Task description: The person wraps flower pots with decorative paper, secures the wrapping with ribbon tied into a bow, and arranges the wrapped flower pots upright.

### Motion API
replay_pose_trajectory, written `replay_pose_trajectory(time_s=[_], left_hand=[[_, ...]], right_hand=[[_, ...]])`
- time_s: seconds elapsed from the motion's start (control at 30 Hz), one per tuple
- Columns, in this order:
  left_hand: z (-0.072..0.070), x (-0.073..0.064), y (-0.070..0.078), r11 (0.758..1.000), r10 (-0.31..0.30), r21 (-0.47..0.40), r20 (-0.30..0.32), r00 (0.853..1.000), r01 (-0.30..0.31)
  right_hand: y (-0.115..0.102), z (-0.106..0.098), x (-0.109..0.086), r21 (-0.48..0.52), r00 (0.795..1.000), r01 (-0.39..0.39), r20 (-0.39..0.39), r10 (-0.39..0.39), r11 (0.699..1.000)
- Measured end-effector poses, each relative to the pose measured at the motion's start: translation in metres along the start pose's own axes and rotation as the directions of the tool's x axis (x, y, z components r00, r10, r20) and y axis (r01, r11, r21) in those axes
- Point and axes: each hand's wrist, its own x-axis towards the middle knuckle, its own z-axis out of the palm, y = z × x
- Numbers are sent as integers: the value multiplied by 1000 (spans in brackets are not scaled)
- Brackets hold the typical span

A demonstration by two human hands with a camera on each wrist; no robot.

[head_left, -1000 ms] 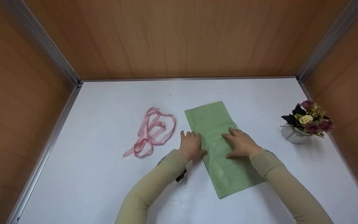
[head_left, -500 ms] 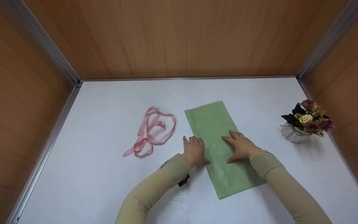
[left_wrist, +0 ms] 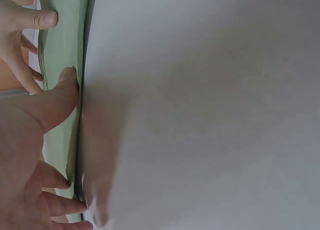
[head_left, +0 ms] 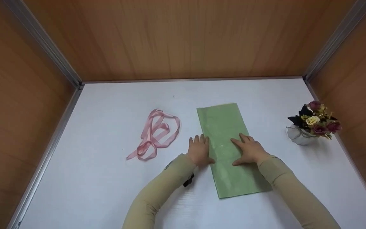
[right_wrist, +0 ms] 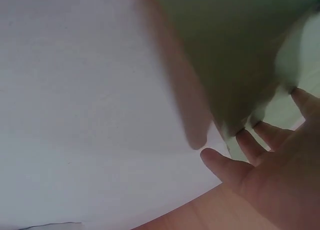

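A folded, lightly creased green paper (head_left: 221, 124), long and rectangular, lies on the white table with its near end tilted slightly right. Along its left long edge rests my left hand (head_left: 199, 152), fingers extended away from me, thumb on the paper. In the left wrist view, that thumb (left_wrist: 64, 92) presses at the layered edge. My right hand (head_left: 249, 151) lies over the right part of the sheet, fingers spread and thumb toward the near end. The right wrist view has its fingertips (right_wrist: 242, 133) touching the green surface, with one finger out past the paper's edge.
A loosely looped pink ribbon (head_left: 149, 143) lies left of the paper. At the far right stands a white ribbed pot (head_left: 300, 136) with artificial-looking flowers (head_left: 319, 124). Wooden panels (head_left: 189, 38) enclose the white table (head_left: 100, 127) on the back and sides.
The green paper has turned slightly, its far end swinging right and its near left corner shifting left. My left hand has shifted a little right along with it; my right hand moved slightly toward me.
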Motion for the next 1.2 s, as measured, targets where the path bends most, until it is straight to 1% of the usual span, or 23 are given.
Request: replay_pose_trajectory(time_s=[0.07, 0.17, 0.37, 0.57, 0.73, 0.83, 1.03, 1.2], left_hand=[[0, 2, 0, 999, 9, -33, 5, 1000, -8], [-1, 3, 3, 999, 14, -34, 12, 1000, -14], [2, 6, 14, 999, 18, 42, 27, 999, -19], [0, 6, 24, 997, 16, 81, 28, 999, -18], [-1, 6, 26, 998, 28, 60, 7, 1000, -28], [-1, 5, 26, 998, 42, 39, 17, 999, -43], [-1, 5, 30, 997, 71, 30, 47, 996, -73], [2, 8, 38, 997, 70, 20, 43, 997, -71]], right_hand=[[1, 0, 0, 3, 1000, -15, 2, 15, 1000], [3, -1, -1, 14, 999, -37, 5, 37, 999], [9, -2, -4, 27, 998, -68, -6, 68, 997], [18, -2, -7, 12, 998, -54, -29, 55, 998], [23, -3, -9, 8, 998, -47, -35, 47, 999], [25, -4, -11, 15, 998, -50, -30, 51, 999], [32, -6, -15, 33, 997, -63, -30, 64, 997], [40, -7, -20, 63, 996, -85, -22, 87, 994]])
